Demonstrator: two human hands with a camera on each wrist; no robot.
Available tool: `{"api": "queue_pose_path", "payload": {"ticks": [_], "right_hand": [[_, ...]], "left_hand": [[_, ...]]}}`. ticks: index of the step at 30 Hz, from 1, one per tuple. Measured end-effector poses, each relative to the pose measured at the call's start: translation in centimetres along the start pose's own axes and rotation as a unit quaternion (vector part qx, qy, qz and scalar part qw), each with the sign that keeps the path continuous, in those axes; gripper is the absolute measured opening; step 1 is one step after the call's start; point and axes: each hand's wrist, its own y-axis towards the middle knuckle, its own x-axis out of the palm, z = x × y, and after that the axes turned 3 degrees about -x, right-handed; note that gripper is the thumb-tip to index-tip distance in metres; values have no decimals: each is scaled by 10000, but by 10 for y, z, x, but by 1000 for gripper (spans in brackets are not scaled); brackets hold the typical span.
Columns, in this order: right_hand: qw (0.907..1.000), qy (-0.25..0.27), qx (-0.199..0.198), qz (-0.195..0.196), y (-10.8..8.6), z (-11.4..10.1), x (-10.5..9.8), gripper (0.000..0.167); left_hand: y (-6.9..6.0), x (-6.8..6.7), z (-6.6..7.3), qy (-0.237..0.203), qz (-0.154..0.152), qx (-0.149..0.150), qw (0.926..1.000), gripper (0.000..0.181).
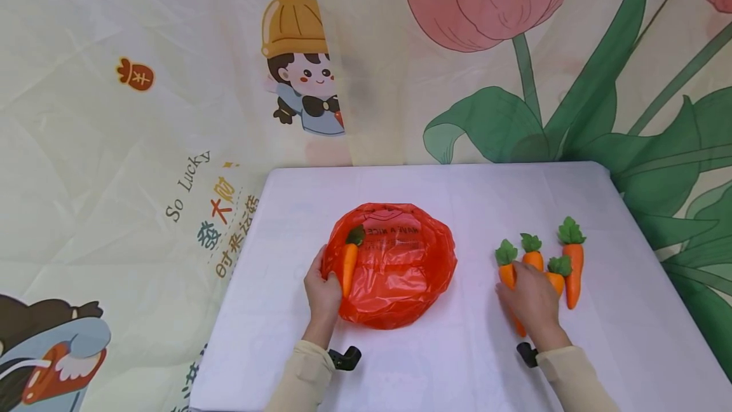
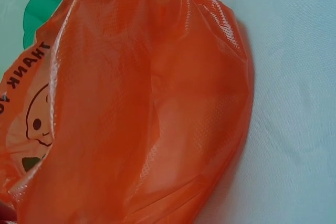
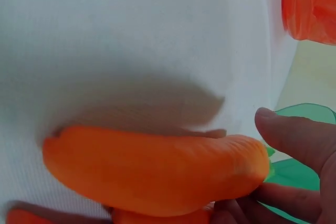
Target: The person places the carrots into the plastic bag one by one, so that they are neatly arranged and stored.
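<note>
A red plastic bag [image 1: 394,291] stands with its mouth spread wide, and one orange carrot [image 1: 349,266] with a green top lies inside by the left rim. My left hand [image 1: 322,292] grips that rim, thumb on the inner side. The left wrist view is mostly the bag's outer wall [image 2: 142,108]. Over on the right, my right hand [image 1: 532,301] is among several carrots. In the right wrist view its fingers touch the leafy end of a carrot [image 3: 157,169], while the thumb [image 3: 299,135] stands apart from it. The hand partly hides the carrots beneath.
A carrot [image 1: 574,272] lies at the right end of the group, beyond my right hand. The white table [image 1: 463,361] is backed by a printed cloth [image 1: 377,81] with tulips and cartoon figures. Small black wrist-worn devices [image 1: 345,358] show below the hands.
</note>
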Motion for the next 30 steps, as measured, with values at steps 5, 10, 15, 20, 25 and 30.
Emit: {"api": "queue_pose_path", "payload": {"ticks": [5, 10, 15, 20, 25, 30], "right_hand": [[9998, -16, 97, -188, 2, -3, 4, 62], [9986, 18, 257, -459, 3, -4, 5, 61], [9953, 612, 298, -692, 1, -2, 1, 62], [9838, 1394, 459, -1026, -2, 2, -4, 60], [9649, 2082, 705, -1434, -1, 1, -16, 62], [9476, 2645, 708, -1645, 1, -6, -28, 61]], "left_hand": [[-1, 0, 0, 39, -31, -26, 10000, 56], [-1, 0, 1, 43, -77, -94, 9999, 56], [0, 0, 2, 54, -43, -109, 9999, 56], [1, 0, 3, 78, 4, -84, 9999, 56], [1, -1, 3, 78, -33, -47, 10000, 58], [1, -1, 4, 51, -22, -49, 10000, 58]]}}
